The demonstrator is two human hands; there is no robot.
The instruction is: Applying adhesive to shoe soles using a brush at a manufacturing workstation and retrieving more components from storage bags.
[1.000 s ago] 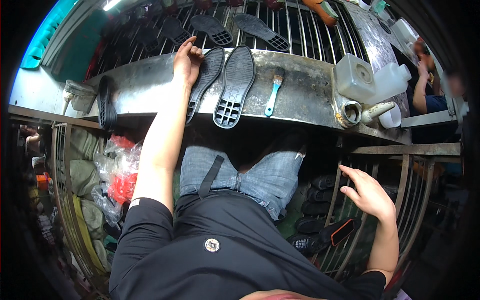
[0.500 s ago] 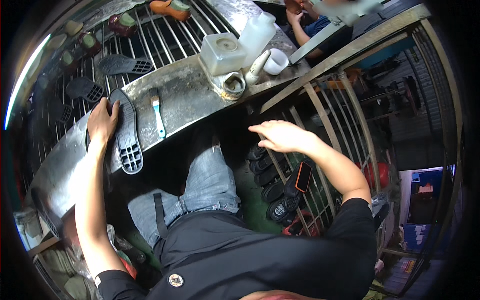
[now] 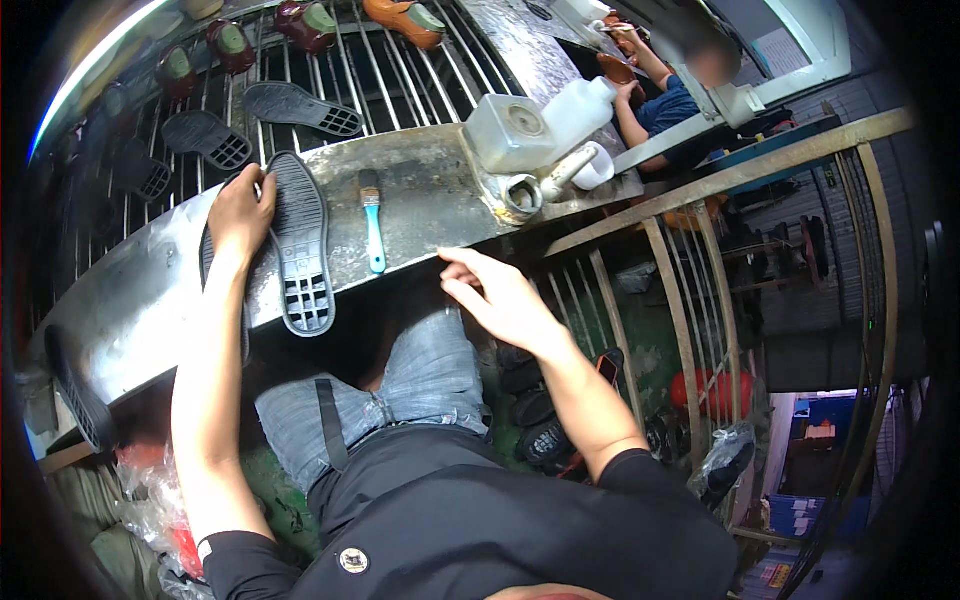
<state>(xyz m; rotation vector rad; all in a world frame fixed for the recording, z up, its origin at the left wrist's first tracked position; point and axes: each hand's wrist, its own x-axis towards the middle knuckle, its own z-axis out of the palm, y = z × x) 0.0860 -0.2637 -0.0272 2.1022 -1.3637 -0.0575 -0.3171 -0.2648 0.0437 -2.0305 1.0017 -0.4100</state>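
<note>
My left hand (image 3: 243, 212) rests at the left of the bench, its fingers bent over a dark shoe sole that lies mostly hidden under the hand and forearm. Right beside it, a black shoe sole (image 3: 300, 225) with a ribbed front and an open-grid heel lies flat, its heel end by the bench edge. A flat brush (image 3: 372, 222) with a blue handle and dark bristles lies further right. Over the bench's front edge hovers my right hand (image 3: 495, 295), holding nothing, its fingers loosely bent and apart.
On the metal bench (image 3: 420, 170) stand a square translucent container (image 3: 510, 135), a white bottle (image 3: 580, 112), a glue-crusted pot (image 3: 522, 198) and a white cup (image 3: 597, 167). More soles (image 3: 303, 108) and shoes (image 3: 403, 22) sit on the bar rack. A co-worker (image 3: 655, 110) handles a brown shoe beyond.
My right hand has moved left, toward the brush and bench edge. My left hand stays by the soles. The view has shifted, so the bench sits further right.
</note>
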